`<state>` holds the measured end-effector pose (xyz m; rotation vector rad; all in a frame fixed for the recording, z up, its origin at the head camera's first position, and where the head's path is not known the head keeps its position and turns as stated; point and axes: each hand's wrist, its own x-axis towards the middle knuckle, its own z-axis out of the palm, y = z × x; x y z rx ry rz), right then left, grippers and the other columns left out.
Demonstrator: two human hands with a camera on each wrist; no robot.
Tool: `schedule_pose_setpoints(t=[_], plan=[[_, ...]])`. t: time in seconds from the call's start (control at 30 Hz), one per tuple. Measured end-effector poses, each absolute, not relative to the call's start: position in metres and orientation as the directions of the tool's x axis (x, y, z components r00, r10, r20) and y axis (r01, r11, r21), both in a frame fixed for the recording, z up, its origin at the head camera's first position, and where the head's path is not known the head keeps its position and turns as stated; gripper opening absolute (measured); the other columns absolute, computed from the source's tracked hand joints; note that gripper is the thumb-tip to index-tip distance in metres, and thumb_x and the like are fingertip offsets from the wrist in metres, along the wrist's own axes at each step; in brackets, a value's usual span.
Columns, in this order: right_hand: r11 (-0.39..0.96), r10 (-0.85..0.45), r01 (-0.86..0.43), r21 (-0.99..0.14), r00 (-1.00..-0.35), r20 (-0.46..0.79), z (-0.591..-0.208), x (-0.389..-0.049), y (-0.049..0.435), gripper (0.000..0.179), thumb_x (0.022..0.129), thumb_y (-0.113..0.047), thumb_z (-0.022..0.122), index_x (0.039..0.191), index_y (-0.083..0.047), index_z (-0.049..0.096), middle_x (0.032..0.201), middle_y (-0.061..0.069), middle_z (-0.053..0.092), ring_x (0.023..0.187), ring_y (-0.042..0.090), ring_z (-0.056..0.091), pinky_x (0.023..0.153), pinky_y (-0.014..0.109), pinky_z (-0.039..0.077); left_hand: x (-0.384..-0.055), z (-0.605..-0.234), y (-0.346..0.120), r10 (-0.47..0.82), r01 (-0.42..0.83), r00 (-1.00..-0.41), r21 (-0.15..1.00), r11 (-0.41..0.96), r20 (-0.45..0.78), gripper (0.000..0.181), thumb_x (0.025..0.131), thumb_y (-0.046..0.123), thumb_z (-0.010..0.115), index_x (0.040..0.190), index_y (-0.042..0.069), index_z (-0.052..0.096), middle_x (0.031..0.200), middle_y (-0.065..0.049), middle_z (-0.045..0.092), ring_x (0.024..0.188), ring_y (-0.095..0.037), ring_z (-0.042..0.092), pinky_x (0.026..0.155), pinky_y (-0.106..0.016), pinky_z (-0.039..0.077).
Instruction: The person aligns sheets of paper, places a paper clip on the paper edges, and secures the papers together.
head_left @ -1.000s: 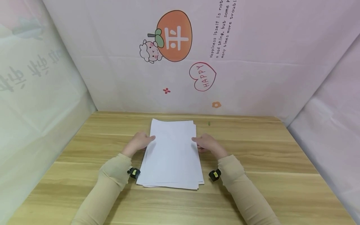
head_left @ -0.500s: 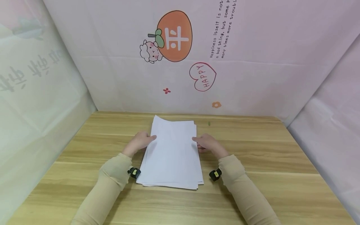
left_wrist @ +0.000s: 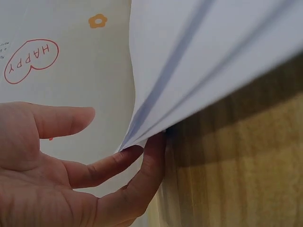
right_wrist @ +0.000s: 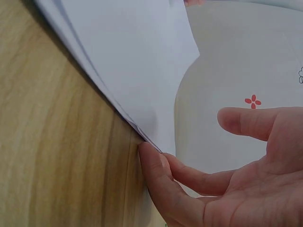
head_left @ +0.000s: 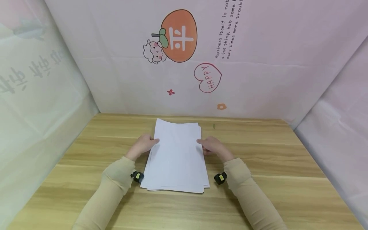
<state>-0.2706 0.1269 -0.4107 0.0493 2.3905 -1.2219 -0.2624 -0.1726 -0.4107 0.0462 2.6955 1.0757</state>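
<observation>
A stack of white paper sheets (head_left: pixel 178 156) lies in front of me in the head view, its edges uneven at the near end and its far left corner curling up. My left hand (head_left: pixel 143 145) is at the left long edge, my right hand (head_left: pixel 212 146) at the right one. In the left wrist view, bent fingers (left_wrist: pixel 151 161) touch the edge of the paper (left_wrist: pixel 189 61) from beside and below, with the thumb standing off it. The right wrist view matches: fingertips (right_wrist: pixel 154 158) meet the paper's edge (right_wrist: pixel 128 61) while the thumb is raised apart.
The stack lies on a wood-grain table (head_left: pixel 273 172). A tiny green object (head_left: pixel 214 126) lies near the table's far edge. Printed white cloth (head_left: pixel 120 83) walls in the back and both sides. Each wrist wears a small black camera (head_left: pixel 220 178).
The far left corner of the paper has curled up a little, then dipped slightly. Both hands stay at the long edges, almost still.
</observation>
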Motion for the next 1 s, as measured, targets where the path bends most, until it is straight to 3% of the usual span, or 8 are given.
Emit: schedule_pose_setpoints(t=[0.07,0.27,0.43,0.73,0.8,1.0], plan=[[0.613,-0.169,0.221,-0.758,-0.901,-0.399,-0.4106,-0.2707,0.1278,0.036,0.096,-0.037,0.050,0.075,-0.008,0.046,0.068,0.001,0.046,0.063,0.013,0.049,0.070,0.028,0.054,-0.2625,-0.4100,-0.1720,0.117,-0.055,-0.972,0.681,0.730,-0.204,0.032,0.096,0.030,0.052,0.078,0.004,0.052,0.064,-0.001,0.039,0.058,-0.014,0.040,0.051,-0.026,0.036],[0.612,-0.159,0.229,-0.757,-0.902,-0.402,-0.4083,-0.2696,0.1280,0.037,0.096,-0.037,0.050,0.093,0.000,0.051,0.097,0.011,0.053,0.081,0.018,0.054,0.075,0.030,0.055,-0.2619,-0.4093,-0.1712,0.105,-0.076,-0.971,0.698,0.712,-0.213,0.032,0.096,0.028,0.052,0.095,-0.003,0.057,0.073,-0.005,0.046,0.066,-0.017,0.048,0.055,-0.027,0.044],[0.588,-0.144,0.269,-0.763,-0.893,-0.426,-0.4059,-0.2699,0.1268,0.041,0.096,-0.034,0.051,0.108,0.005,0.050,0.110,0.015,0.052,0.095,0.021,0.055,0.078,0.031,0.055,-0.2602,-0.4081,-0.1715,0.110,-0.087,-0.969,0.721,0.688,-0.222,0.035,0.096,0.028,0.052,0.101,-0.006,0.057,0.082,-0.010,0.053,0.072,-0.020,0.054,0.060,-0.028,0.049],[0.578,-0.147,0.286,-0.764,-0.885,-0.442,-0.4045,-0.2735,0.1272,0.052,0.095,-0.036,0.053,0.118,0.010,0.049,0.105,0.016,0.053,0.088,0.020,0.056,0.076,0.030,0.056,-0.2668,-0.4142,-0.1744,0.100,-0.143,-0.960,0.766,0.627,-0.261,0.039,0.097,0.027,0.051,0.113,-0.008,0.056,0.086,-0.009,0.049,0.079,-0.018,0.053,0.068,-0.028,0.054],[0.576,-0.141,0.294,-0.762,-0.884,-0.447,-0.4052,-0.2744,0.1264,0.051,0.095,-0.035,0.053,0.119,0.010,0.049,0.104,0.016,0.053,0.089,0.020,0.055,0.077,0.031,0.055,-0.2676,-0.4155,-0.1747,0.102,-0.145,-0.959,0.770,0.621,-0.263,0.036,0.097,0.027,0.051,0.108,-0.007,0.057,0.082,-0.006,0.047,0.076,-0.017,0.051,0.066,-0.028,0.053],[0.573,-0.114,0.321,-0.754,-0.880,-0.461,-0.4079,-0.2761,0.1246,0.046,0.097,-0.032,0.051,0.120,0.008,0.049,0.108,0.015,0.052,0.093,0.021,0.055,0.079,0.033,0.055,-0.2673,-0.4168,-0.1743,0.116,-0.135,-0.958,0.769,0.625,-0.263,0.034,0.097,0.027,0.051,0.072,0.004,0.049,0.058,0.003,0.034,0.056,-0.011,0.039,0.057,-0.024,0.047]])
